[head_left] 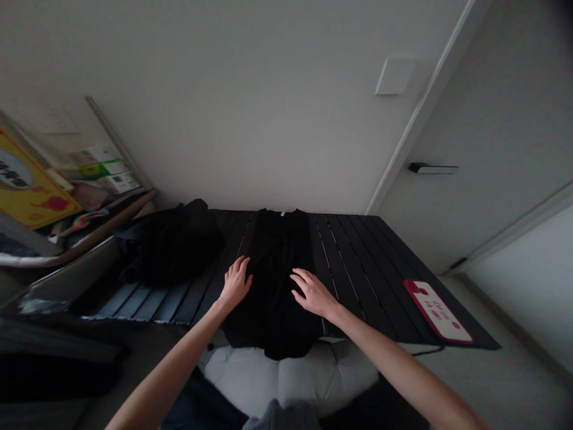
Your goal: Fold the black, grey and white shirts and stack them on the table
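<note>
A black T-shirt (pixel 273 263) lies flat and lengthwise on a dark slatted table (pixel 358 269), its collar toward the wall and its lower end hanging past the near edge. My left hand (pixel 236 282) rests at the shirt's left side with its fingers apart. My right hand (pixel 313 292) lies on the right part of the shirt, fingers spread and slightly curved. Neither hand grips any cloth. To the left of the shirt sits a crumpled heap of black clothing (pixel 174 245).
A red-and-white pad (pixel 436 313) lies at the table's right front corner. A white cushion (pixel 286 376) sits below the near edge. A door with a lever handle (pixel 433 168) stands on the right, and a cluttered shelf with a yellow poster (pixel 27 185) stands on the left.
</note>
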Tool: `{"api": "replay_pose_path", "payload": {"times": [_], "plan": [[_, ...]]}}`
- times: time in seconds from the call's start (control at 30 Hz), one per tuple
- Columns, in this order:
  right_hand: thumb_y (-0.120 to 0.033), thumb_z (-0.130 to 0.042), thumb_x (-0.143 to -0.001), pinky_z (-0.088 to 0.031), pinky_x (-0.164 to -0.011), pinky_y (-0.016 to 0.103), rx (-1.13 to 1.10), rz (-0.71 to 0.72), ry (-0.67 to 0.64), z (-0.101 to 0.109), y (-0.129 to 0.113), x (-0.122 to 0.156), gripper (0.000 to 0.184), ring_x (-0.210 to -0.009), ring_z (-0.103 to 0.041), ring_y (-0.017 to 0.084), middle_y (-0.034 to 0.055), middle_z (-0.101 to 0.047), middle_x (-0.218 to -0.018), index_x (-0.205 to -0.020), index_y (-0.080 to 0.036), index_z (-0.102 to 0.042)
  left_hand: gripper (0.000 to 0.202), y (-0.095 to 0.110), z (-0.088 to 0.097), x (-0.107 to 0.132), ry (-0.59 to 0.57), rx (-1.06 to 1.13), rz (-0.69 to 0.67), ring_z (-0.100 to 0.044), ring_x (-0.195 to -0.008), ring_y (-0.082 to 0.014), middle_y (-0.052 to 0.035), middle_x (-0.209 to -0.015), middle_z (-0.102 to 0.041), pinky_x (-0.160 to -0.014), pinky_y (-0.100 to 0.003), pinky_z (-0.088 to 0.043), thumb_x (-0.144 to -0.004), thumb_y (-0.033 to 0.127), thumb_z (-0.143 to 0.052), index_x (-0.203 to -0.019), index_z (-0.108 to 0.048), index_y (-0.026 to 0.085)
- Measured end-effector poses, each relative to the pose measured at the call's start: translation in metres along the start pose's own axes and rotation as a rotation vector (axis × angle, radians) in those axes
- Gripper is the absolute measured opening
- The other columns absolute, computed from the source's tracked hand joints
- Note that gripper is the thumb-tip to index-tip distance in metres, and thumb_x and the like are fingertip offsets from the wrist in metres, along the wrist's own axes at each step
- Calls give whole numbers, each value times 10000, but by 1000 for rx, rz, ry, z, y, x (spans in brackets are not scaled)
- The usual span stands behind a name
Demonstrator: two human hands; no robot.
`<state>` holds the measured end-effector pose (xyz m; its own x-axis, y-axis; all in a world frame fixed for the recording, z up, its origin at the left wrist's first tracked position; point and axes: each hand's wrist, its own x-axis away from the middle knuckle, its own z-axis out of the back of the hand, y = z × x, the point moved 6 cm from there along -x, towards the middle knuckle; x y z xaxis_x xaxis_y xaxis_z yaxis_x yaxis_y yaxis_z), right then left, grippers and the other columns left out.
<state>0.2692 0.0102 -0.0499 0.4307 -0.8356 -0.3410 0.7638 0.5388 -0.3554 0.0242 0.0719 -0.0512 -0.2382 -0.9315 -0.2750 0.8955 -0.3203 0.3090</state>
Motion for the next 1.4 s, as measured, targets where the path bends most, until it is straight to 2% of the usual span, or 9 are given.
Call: {"api": "replay_pose_path", "payload": {"times": [0.23, 0.37, 0.5, 0.6, 0.73, 0.87, 1.0, 1.23, 1.4], "plan": [[-328, -561, -847, -370, -1094, 424, -47, 210, -174, 11, -42, 47, 548, -1290, -436, 257, 134, -473, -1405, -1364, -160, -486, 459, -7, 33, 73, 12, 37, -160, -497, -1220, -221, -113, -1366, -491, -979, -412, -422, -910, 132, -342, -1357, -421, 203], [-290, -666, -737, -264, -1143, 476, 26, 304, -318, 9, -52, 70, 832, -1391, -304, 291, 114, -260, -1556, -1485, -231, -307, 631, -7, 43, 101, -83, -5, -330, -495, -1241, -186, -90, -1383, -502, -1021, -367, -393, -777, 0, -311, -1363, -445, 191], [-63, -660, -650, -199, -1161, 513, 164, 389, -374, 4, -52, 86, 1074, -1449, -158, 300, 59, -38, -1608, -1524, -338, -100, 782, -2, 42, 125, -202, -113, -508, -371, -1356, -224, -73, -1475, -424, -1104, -411, -290, -678, 37, -409, -1444, -367, 195], [42, -564, -697, -234, -1157, 495, 261, 437, -324, 0, -49, 91, 1045, -1452, -157, 268, 22, -46, -1607, -1517, -376, -68, 897, 0, 34, 135, -217, -259, -561, -264, -1416, -249, -34, -1539, -327, -1121, -440, -235, -642, 15, -430, -1496, -279, 241], [31, -499, -777, -323, -1119, 486, 292, 512, -255, -4, -50, 92, 909, -1435, -218, 274, 30, -137, -1595, -1517, -348, -134, 887, -2, 23, 137, -132, -399, -554, -301, -1401, -223, -10, -1539, -330, -1090, -407, -259, -700, -59, -373, -1505, -253, 292], [9, -461, -784, -340, -1106, 480, 240, 570, -230, -2, -57, 92, 819, -1413, -278, 272, 80, -216, -1573, -1514, -269, -215, 753, 0, 26, 137, -77, -326, -537, -407, -1319, -233, -36, -1459, -460, -1069, -402, -274, -776, -29, -385, -1459, -378, 288], [-22, -462, -735, -315, -1112, 493, 119, 597, -308, 3, -62, 91, 819, -1412, -282, 257, 77, -283, -1551, -1498, -255, -276, 574, 9, 39, 138, -94, -153, -643, -466, -1263, -249, -73, -1378, -545, -1058, -425, -294, -861, 79, -436, -1392, -481, 294], [-158, -489, -790, -428, -996, 421, -394, 436, -329, 22, -75, 79, 564, -1168, -560, 236, 121, -636, -1241, -1354, -160, -515, 342, 39, 74, 128, -125, 398, -709, -612, -1039, -230, -133, -1076, -682, -923, -387, -447, -941, 227, -393, -1221, -585, 180], [-371, -555, -848, -497, -711, 300, -757, -27, -319, 32, -58, 67, 273, -753, -609, 180, 29, -684, -811, -935, -157, -699, 391, 47, 77, 123, -171, 732, -408, -587, -706, -187, -80, -769, -641, -666, -294, -480, -889, 474, -447, -834, -643, 141]]}}
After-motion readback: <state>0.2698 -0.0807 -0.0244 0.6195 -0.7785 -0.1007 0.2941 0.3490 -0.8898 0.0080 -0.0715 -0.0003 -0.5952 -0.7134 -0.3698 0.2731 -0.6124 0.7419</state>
